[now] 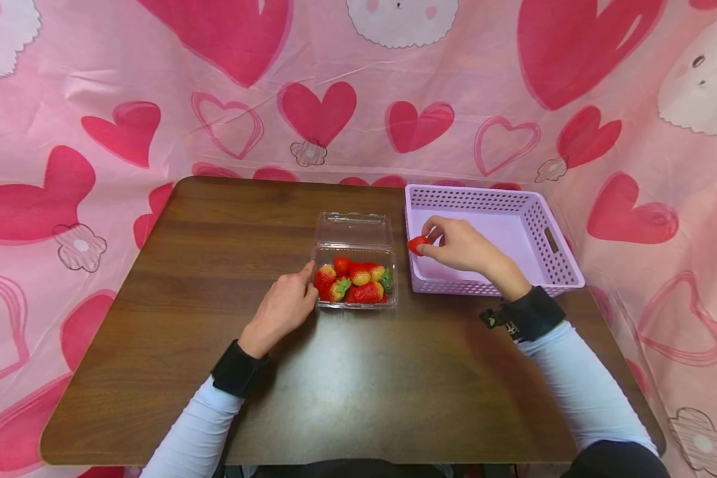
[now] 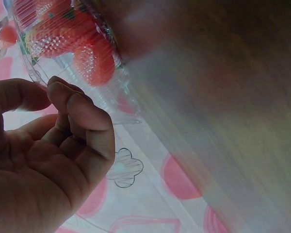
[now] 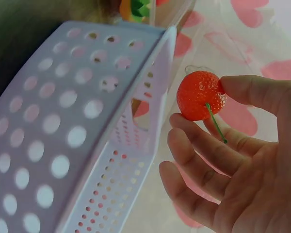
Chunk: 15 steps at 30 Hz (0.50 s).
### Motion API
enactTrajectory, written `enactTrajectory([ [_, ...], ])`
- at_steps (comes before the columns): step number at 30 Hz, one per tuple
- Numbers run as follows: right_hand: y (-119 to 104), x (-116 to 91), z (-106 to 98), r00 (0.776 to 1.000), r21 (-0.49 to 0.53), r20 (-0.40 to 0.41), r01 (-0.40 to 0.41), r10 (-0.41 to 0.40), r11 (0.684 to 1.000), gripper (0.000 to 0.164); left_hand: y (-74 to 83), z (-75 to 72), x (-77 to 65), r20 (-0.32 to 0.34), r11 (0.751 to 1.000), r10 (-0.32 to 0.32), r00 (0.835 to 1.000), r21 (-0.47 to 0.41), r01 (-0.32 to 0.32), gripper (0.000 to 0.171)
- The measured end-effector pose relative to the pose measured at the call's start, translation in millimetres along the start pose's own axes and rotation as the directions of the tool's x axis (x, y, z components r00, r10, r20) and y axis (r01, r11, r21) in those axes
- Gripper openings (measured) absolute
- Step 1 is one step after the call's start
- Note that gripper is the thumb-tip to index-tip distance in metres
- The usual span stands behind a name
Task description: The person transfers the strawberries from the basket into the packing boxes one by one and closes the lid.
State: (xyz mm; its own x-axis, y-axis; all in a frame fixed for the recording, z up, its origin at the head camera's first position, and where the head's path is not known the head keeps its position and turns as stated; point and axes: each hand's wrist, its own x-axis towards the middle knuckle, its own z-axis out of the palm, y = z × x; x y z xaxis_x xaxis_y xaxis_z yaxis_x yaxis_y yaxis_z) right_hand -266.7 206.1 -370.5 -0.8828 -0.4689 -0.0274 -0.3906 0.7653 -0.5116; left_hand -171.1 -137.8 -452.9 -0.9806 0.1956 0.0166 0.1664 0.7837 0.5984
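A clear plastic clamshell box (image 1: 356, 307) stands on the table with its lid (image 1: 354, 229) raised at the back. Several strawberries (image 1: 368, 292) lie inside it, some with green leaves. My left hand (image 1: 283, 302) is at the box's left side; its thumb and index fingertip pinch the edge there, the other fingers curled. Between thumb and fingers my right hand (image 1: 461, 245) pinches one strawberry (image 3: 200, 96), small and round with a thin green stem. It is above the left rim of a lilac perforated basket (image 1: 514, 232), apart from the box.
The brown wooden table (image 1: 215, 226) carries the box in the middle and the basket at the back right. A pink cloth (image 1: 478, 60) with hearts hangs behind and beside the table. Black bands (image 1: 239, 368) circle both wrists.
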Motion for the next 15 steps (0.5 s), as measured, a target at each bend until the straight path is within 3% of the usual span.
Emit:
enactTrajectory([
  [15, -21, 2, 21, 0.997, 0.050, -0.034, 0.074, -0.072, 0.996, 0.022, 0.8, -0.1, -0.4, 0.016, 1.000, -0.010, 1.000, -0.009, 0.010, 0.057],
])
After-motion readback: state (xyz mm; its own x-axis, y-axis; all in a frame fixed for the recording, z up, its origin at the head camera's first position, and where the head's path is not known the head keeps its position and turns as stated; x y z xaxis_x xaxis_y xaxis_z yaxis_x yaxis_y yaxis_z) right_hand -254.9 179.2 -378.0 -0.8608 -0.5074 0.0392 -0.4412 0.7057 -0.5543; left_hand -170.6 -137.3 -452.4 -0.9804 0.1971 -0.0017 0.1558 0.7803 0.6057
